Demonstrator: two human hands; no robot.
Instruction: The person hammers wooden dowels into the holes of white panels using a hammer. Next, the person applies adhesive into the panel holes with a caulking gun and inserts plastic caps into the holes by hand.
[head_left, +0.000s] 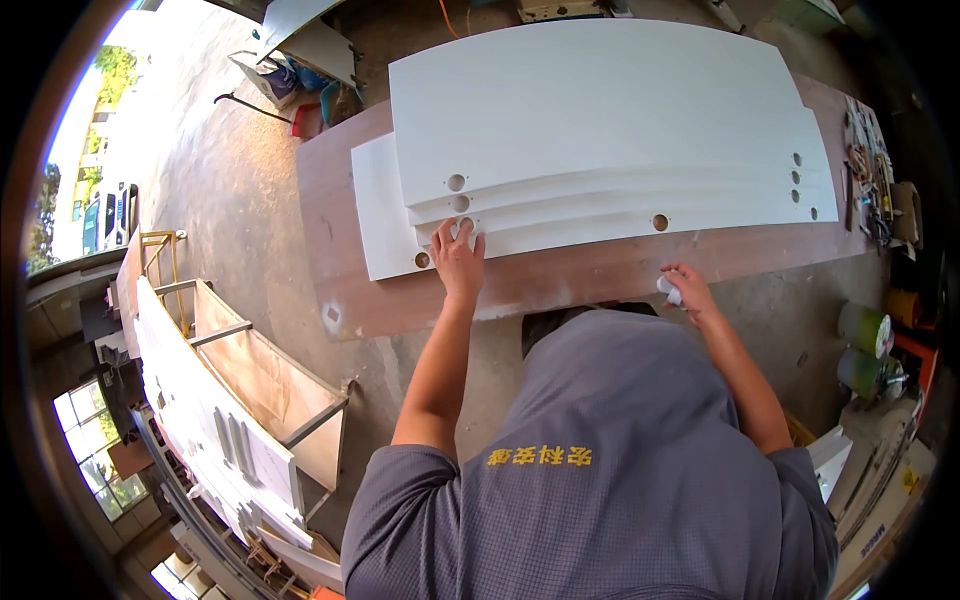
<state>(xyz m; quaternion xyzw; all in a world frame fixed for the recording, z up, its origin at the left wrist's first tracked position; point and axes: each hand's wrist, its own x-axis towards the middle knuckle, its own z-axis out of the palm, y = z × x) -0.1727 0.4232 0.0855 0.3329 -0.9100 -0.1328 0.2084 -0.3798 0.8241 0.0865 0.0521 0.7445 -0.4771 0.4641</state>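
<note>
Several white panels (600, 110) lie stacked and stepped on a brown wooden table (350, 300). Round holes run along their near edges, on the left and on the right. My left hand (459, 262) rests at the left end of the stack, its fingers spread over a hole in one of the lower panels. Near the table's front edge, right of the middle, my right hand (692, 292) is closed around a small white round piece (669, 290). A single hole (660, 222) in the lowest visible edge is a little above that hand.
Assorted tools (868, 150) lie at the table's right end. On the left stands a metal-framed rack (270, 380) with white boards. Green-and-white rolls (866, 330) are at the right on the floor. A red container (307, 121) sits behind the table's left corner.
</note>
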